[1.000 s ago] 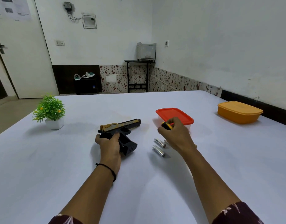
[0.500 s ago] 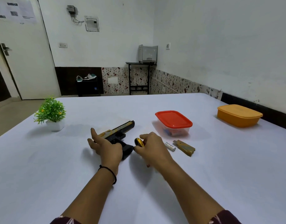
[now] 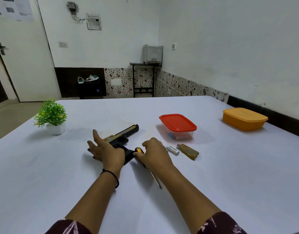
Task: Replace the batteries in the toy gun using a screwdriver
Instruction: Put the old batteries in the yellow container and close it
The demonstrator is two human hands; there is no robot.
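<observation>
On the white table (image 3: 221,183), a small green plastic plant in a white pot (image 3: 50,115) stands far left. The left hand (image 3: 105,152) lies released, fingers straight and spread, on the rear of the black-and-gold toy gun (image 3: 124,133), which lies flat mid-table. Just beside its grip, the right hand (image 3: 153,152) grasps the yellow-and-black-handled screwdriver (image 3: 138,149), its shaft pointing back toward the person. Further right lie a white cylindrical battery (image 3: 172,150) and an olive-gold plastic cover piece (image 3: 189,151), then a clear box with a red lid (image 3: 177,124) and an orange lidded tub (image 3: 244,119).
</observation>
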